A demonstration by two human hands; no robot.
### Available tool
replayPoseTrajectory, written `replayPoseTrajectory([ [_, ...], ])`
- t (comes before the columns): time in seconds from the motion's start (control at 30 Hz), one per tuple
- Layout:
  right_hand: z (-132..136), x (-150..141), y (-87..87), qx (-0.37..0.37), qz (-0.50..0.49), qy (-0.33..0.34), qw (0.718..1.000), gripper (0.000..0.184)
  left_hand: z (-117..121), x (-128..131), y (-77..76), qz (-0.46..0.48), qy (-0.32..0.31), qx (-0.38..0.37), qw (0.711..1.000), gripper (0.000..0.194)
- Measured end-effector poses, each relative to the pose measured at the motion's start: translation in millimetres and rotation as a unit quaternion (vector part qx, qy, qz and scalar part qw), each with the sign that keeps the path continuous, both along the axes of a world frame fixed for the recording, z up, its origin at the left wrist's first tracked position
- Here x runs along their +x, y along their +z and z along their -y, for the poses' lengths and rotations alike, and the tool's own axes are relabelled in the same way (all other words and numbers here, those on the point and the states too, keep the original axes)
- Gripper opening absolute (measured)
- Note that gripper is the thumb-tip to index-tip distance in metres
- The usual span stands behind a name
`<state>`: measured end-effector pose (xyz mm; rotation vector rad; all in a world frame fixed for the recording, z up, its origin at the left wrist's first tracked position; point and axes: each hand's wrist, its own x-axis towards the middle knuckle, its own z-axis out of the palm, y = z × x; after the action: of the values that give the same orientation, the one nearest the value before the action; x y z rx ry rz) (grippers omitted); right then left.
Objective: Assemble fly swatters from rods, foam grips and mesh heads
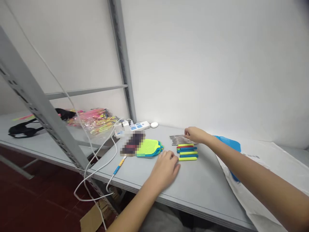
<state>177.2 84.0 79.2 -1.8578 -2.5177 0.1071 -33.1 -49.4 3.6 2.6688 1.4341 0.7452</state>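
My left hand (166,168) rests on the table, fingers loosely curled, with nothing visible in it. It lies between a stack of perforated yellow-green and blue fly swatter heads (149,147) and a row of yellow, blue and red handle sleeves (187,153). Beyond the sleeves, several thin metal rods (178,140) lie side by side. My right hand (196,134) reaches over them, fingers bent down and pinched at a metal rod; the fingertips are partly hidden.
A power strip (140,126) with plugged chargers and a round white object (154,124) stand along the wall. White cables (84,180) hang over the left edge. A pixelated patch covers something beside the swatter heads. Blue pieces (229,142) and white sheeting (270,161) lie right.
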Motion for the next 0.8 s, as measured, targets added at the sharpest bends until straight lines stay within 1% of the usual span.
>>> replayPoseTrajectory([
  [0.07, -22, -19, -10.8, -0.002, 0.009, 0.037, 0.999, 0.033, 2, 2, -0.5, -0.002, 0.001, -0.005, 1.0, 0.014],
  [0.13, -38, -30, -20.8, 0.0, 0.017, 0.068, 0.998, 0.033, 3, 2, -0.2, -0.002, 0.002, -0.01, 1.0, 0.015],
  [0.23, -57, -35, -32.4, -0.017, 0.031, 0.097, 0.995, 0.034, 4, -1, 0.8, -0.003, 0.0, -0.02, 1.0, 0.016],
  [0.33, -71, -34, -40.0, -0.047, 0.042, 0.103, 0.993, 0.034, 4, -2, 2.1, 0.003, -0.01, -0.03, 0.999, 0.016],
  [0.43, -79, -32, -43.2, -0.071, 0.042, 0.105, 0.991, 0.034, 4, -3, 3.2, 0.015, -0.016, -0.038, 0.999, 0.016],
  [0.6, -85, -27, -41.9, -0.115, 0.03, 0.101, 0.988, 0.035, 3, -1, 3.4, 0.028, -0.025, -0.049, 0.998, 0.017],
  [0.7, -85, -25, -40.5, -0.138, 0.016, 0.101, 0.985, 0.035, 3, 5, 3.4, 0.033, -0.029, -0.057, 0.997, 0.02],
  [0.8, -82, -26, -38.9, -0.136, -0.008, 0.103, 0.985, 0.035, 4, 14, 3.7, 0.03, -0.03, -0.049, 0.998, 0.025],
])
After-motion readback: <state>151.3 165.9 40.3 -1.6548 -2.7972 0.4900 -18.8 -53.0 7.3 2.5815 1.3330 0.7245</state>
